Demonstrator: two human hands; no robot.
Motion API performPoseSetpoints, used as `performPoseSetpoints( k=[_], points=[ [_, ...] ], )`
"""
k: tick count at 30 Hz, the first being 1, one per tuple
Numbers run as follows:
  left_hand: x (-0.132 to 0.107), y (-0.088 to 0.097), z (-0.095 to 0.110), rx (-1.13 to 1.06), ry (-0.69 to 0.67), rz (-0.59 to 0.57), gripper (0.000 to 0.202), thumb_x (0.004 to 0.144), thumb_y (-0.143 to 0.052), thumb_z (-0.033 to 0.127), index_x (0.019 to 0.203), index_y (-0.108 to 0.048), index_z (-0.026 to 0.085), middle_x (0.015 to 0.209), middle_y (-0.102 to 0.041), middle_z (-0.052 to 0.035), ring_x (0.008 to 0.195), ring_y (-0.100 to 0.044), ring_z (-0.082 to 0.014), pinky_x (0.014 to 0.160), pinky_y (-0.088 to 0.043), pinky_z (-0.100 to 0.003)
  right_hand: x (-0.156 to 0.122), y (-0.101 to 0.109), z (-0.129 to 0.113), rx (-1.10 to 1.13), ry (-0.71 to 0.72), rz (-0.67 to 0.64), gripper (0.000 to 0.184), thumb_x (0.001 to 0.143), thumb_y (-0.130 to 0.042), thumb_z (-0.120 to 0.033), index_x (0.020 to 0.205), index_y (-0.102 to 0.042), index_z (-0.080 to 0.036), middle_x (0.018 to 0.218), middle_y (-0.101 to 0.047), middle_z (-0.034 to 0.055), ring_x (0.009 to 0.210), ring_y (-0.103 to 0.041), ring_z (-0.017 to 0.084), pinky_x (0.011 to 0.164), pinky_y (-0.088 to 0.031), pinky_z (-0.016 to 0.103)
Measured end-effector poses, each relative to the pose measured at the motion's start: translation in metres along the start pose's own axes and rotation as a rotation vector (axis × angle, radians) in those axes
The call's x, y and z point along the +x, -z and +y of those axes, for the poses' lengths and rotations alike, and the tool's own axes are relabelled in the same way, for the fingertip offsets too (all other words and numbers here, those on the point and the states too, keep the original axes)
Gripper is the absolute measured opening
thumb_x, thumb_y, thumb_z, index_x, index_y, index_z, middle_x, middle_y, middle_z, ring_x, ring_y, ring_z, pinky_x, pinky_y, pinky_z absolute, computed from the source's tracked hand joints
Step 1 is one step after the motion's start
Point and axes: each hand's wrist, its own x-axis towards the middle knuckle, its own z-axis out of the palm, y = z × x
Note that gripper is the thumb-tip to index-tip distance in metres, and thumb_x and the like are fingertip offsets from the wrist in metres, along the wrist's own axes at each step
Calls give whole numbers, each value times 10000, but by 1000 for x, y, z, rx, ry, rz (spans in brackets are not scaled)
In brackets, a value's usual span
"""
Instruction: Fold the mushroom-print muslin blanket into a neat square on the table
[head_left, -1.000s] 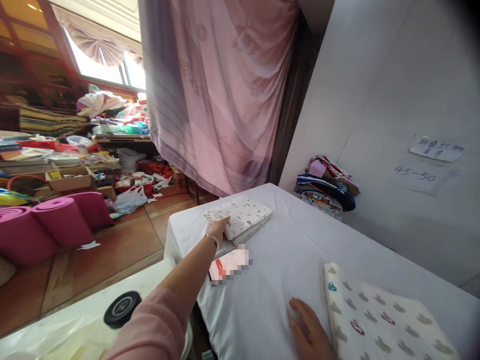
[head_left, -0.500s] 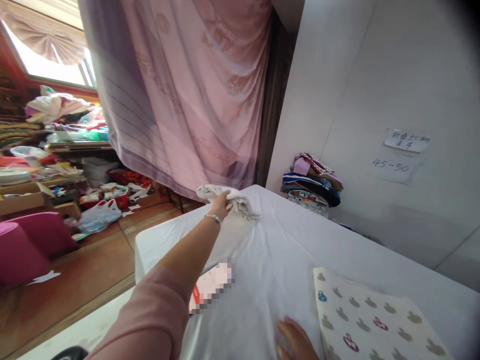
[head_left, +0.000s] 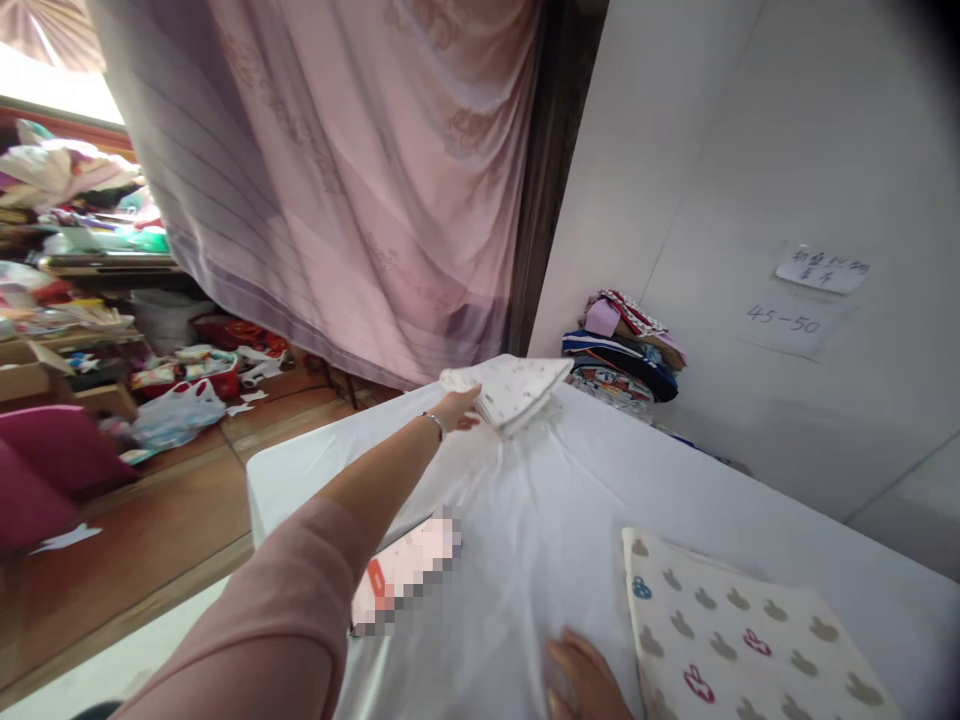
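The left hand holds a folded cloth just above the table's far corner.
Pinched at its near edge, it looks light and soft, likely to sag; the right hand lies flat and empty at the near edge.

A paper sheet on the wall reads "45-50"; the slip above seems handwritten, unreadable.

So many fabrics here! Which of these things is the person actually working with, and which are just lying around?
In use: left hand holding the folded speckled cloth; right hand flat on the white table cover beside the rabbit-print cloth.
Lying about: fabric stack by the wall, red-and-white packet, pink curtain, wall notes.
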Motion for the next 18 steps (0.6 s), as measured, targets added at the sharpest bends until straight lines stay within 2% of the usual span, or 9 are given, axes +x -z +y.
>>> performPoseSetpoints(
  k=[2, 4, 6, 9, 11, 13, 15, 18],
  points=[
    [-17, 20, -32, 94, 74, 19, 394, 622, -682, 486, 774, -574, 139, 785, -649, -125, 757, -624, -259, 638, -457, -325, 2, 8, -12, 29, -19, 49, 340, 766, -543, -264, 1097, -617, -257, 1042, -661, 28, 998, -601, 213, 842, -519, 287],
    [-39, 42, -57, 190, 71, 42, 396, 576, -710, 496, 739, -591, 155, 811, -655, -108, 811, -617, -266, 666, -444, -304, 2, 17, -24, 40, -112, 69, 336, 808, -513, -295, 1126, -601, -237, 1132, -617, 49, 1082, -548, 217, 884, -495, 301],
    [-68, 62, -77, 351, -27, 48, 438, 536, -728, 515, 803, -625, 183, 853, -662, -85, 847, -610, -269, 693, -432, -294, 3, 24, -34, 47, -189, 13, 337, 830, -490, -334, 1130, -603, -228, 1174, -589, 57, 1131, -510, 222, 910, -479, 311],
    [-121, 84, -104, 624, -228, -4, 657, 499, -734, 543, 1067, -598, 240, 963, -656, -78, 866, -611, -284, 730, -420, -321, 6, 32, -42, 37, -247, -119, 351, 840, -466, -371, 1125, -611, -227, 1193, -577, 52, 1154, -489, 225, 936, -464, 331],
    [-154, 90, -122, 800, -317, -19, 791, 493, -727, 557, 1197, -520, 263, 1099, -612, -93, 994, -569, -307, 803, -403, -344, 9, 36, -44, 20, -281, -151, 359, 846, -453, -376, 1128, -610, -218, 1210, -564, 55, 1163, -480, 227, 943, -460, 342],
    [-179, 90, -137, 977, -370, -12, 848, 525, -706, 549, 1278, -436, 268, 1245, -522, -102, 1143, -467, -321, 898, -351, -377, 12, 38, -47, 10, -290, -153, 358, 850, -447, -369, 1128, -609, -210, 1213, -561, 60, 1163, -480, 225, 946, -457, 344],
    [-193, 87, -148, 1103, -380, 1, 849, 576, -676, 519, 1323, -373, 253, 1296, -475, -106, 1196, -407, -317, 936, -316, -397, 15, 41, -49, 6, -278, -168, 351, 847, -453, -360, 1125, -608, -213, 1207, -566, 59, 1152, -492, 217, 925, -473, 325],
    [-200, 83, -157, 1178, -406, 40, 812, 638, -630, 490, 1345, -328, 229, 1286, -478, -105, 1179, -409, -300, 933, -316, -398, 18, 44, -54, -2, -292, -202, 349, 847, -449, -347, 1134, -601, -220, 1214, -560, 55, 1152, -493, 209, 874, -503, 300]
  ],
)
